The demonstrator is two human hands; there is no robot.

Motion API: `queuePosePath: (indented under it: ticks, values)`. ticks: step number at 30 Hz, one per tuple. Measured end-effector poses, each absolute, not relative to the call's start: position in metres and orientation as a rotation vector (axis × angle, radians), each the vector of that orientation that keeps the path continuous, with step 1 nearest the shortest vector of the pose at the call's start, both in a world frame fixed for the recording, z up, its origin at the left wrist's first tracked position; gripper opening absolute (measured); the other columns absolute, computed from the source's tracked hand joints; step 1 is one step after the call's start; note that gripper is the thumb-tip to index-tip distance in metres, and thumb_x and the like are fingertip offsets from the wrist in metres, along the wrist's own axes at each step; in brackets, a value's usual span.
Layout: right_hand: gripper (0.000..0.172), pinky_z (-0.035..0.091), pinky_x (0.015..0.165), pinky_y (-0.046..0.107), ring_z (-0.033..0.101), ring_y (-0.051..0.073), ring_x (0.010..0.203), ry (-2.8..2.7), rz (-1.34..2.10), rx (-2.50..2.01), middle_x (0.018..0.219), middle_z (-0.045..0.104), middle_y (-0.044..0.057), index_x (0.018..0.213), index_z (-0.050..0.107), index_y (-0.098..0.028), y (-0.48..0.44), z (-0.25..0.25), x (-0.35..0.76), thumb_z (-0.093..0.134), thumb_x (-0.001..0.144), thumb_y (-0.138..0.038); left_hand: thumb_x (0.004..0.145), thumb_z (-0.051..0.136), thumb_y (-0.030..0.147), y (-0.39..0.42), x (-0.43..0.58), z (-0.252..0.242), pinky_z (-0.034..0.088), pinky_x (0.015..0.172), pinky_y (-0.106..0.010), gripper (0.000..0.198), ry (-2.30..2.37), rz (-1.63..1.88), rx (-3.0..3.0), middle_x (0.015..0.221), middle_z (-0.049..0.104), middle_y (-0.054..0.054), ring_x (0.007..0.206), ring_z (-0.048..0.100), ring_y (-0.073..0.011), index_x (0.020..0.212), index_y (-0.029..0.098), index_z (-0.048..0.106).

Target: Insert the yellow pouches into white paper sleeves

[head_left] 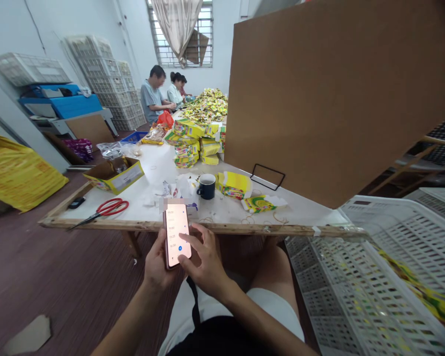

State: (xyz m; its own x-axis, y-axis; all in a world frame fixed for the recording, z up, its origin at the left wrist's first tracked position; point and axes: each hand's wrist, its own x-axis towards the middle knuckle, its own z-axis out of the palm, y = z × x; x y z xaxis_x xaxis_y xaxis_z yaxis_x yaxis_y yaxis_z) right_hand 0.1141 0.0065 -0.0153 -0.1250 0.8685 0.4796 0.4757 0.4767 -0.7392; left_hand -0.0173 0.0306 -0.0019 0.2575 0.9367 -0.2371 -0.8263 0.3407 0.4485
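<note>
My left hand (156,262) is wrapped around the side of a lit smartphone (175,222), held upright in front of the table edge. The screen has a pale pink background with a list of times and a blue round button. My right hand (208,261) is over the phone's lower right part, fingers apart, with the thumb and a fingertip at the screen. Just beyond the phone, a dark mug (207,189) with a white inside stands beside crumpled clear plastic and a yellow packet box (234,185). Red-handled scissors (111,207) lie at the left front.
A large brown cardboard sheet (319,94) stands on the right of the table. White plastic crates (356,282) holding yellow packets sit at my right. Stacked yellow boxes (187,148) and a heap of packets (209,105) lie farther back. Several people (153,96) work at the table's far left.
</note>
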Motion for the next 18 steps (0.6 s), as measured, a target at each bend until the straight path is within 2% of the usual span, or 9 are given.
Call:
queuePosePath:
  ticks: [5,12,18]
  values:
    - [0.049,0.033,0.104,0.046,0.037,0.028,0.124,-1.725,0.504,-1.134,0.136,0.037,0.008,0.125,0.054,-0.027,0.009,-0.017,0.117,0.067,0.078,-0.02,0.095,0.03,0.032,0.03,-0.015,-0.001,0.051,0.093,-0.038,0.049,0.431,1.173,0.239,0.094,0.076,-0.014,0.093,0.07,-0.0273,0.099,0.009,0.073]
    - [0.045,0.032,0.105,0.045,0.035,0.027,0.125,-1.71,0.528,-1.13,0.135,0.037,0.007,0.123,0.056,-0.028,0.015,-0.017,0.12,0.065,0.079,-0.02,0.096,0.028,0.031,0.027,-0.009,0.008,0.058,0.074,-0.032,0.051,0.532,1.208,0.185,0.089,0.077,-0.014,0.078,0.072,-0.0235,0.095,0.009,0.074]
    - [0.045,0.03,0.105,0.047,0.035,0.029,0.126,-1.745,0.491,-1.131,0.137,0.035,0.008,0.122,0.057,-0.026,0.022,-0.008,0.122,0.066,0.078,-0.022,0.095,0.035,0.027,0.026,-0.01,0.004,0.054,0.085,-0.038,0.04,0.554,1.23,0.216,0.095,0.075,-0.013,0.086,0.071,-0.0254,0.12,0.012,0.061]
